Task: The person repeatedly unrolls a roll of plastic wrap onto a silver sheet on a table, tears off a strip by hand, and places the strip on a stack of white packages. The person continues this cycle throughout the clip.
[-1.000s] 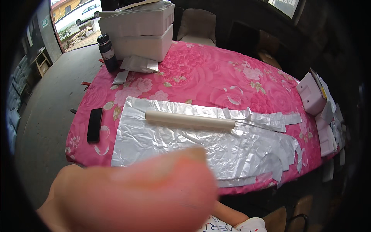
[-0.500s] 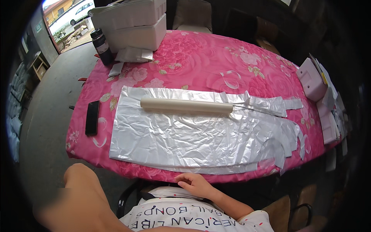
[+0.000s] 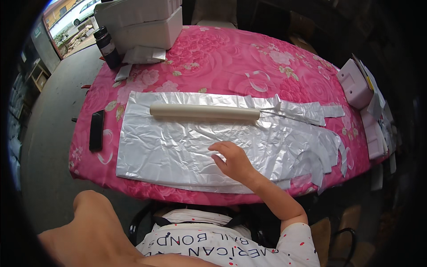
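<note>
Since the left hand is out of sight, I can't tell about its fingers. A black phone (image 3: 96,130) lies on the pink-covered bench (image 3: 218,53), then silver sheets (image 3: 149,153) with a pale tube (image 3: 204,111) on top, then the right hand (image 3: 232,162) over the sheets, fingers apart.

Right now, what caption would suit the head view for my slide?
Right hand over crinkled silvery sheeting bearing a beige roll, on a pink tablecloth.

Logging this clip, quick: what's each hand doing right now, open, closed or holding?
Left hand: out of view, so its state can't be told.
Right hand: open, loosely curved, holding nothing, over the silvery sheeting.
</note>
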A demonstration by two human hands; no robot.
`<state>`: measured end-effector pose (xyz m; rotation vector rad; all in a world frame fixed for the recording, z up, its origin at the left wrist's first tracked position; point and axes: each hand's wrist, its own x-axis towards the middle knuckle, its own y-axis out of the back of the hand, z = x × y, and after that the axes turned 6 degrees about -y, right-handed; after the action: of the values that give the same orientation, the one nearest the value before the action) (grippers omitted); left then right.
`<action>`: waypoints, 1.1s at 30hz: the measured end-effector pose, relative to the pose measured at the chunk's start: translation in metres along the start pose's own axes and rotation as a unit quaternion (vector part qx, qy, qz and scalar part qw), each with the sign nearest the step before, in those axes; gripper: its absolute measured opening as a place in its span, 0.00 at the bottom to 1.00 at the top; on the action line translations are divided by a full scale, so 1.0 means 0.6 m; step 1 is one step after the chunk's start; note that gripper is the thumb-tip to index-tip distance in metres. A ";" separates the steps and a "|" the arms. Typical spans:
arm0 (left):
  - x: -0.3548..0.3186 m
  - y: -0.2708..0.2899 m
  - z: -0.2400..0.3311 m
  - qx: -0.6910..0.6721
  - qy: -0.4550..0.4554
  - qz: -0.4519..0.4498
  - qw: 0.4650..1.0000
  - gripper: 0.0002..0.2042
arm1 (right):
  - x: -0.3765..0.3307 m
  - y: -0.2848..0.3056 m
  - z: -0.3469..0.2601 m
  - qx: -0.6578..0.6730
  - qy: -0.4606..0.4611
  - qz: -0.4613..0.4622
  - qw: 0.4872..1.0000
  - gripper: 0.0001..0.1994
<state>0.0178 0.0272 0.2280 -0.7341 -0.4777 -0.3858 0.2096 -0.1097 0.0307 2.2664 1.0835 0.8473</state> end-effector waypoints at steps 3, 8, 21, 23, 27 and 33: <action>0.008 0.006 -0.022 0.001 0.026 0.010 1.000 0.38 | 0.084 0.021 0.062 -0.195 0.034 0.102 0.975 0.19; 0.013 0.107 -0.115 0.244 0.210 0.044 0.946 0.29 | 0.107 0.083 0.170 -0.283 -0.089 -0.006 0.955 0.23; -0.008 0.256 -0.369 0.763 0.162 0.022 0.625 0.30 | -0.144 0.131 0.151 -0.262 -0.071 -0.102 0.957 0.27; 0.002 0.247 -0.385 0.756 0.171 -0.049 0.630 0.29 | -0.163 0.180 0.200 -0.290 -0.126 -0.088 0.944 0.28; 0.010 0.230 -0.406 0.726 0.139 -0.092 0.667 0.34 | -0.215 0.285 0.301 -0.329 -0.224 0.021 0.917 0.26; 0.006 0.235 -0.422 0.714 0.113 0.040 0.690 0.38 | -0.300 0.385 0.388 -0.384 -0.366 0.201 0.823 0.20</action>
<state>0.1605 -0.0579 -0.0097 0.8330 -0.3651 0.0647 0.4025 -0.4226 -0.0382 1.8128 -0.1114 0.3537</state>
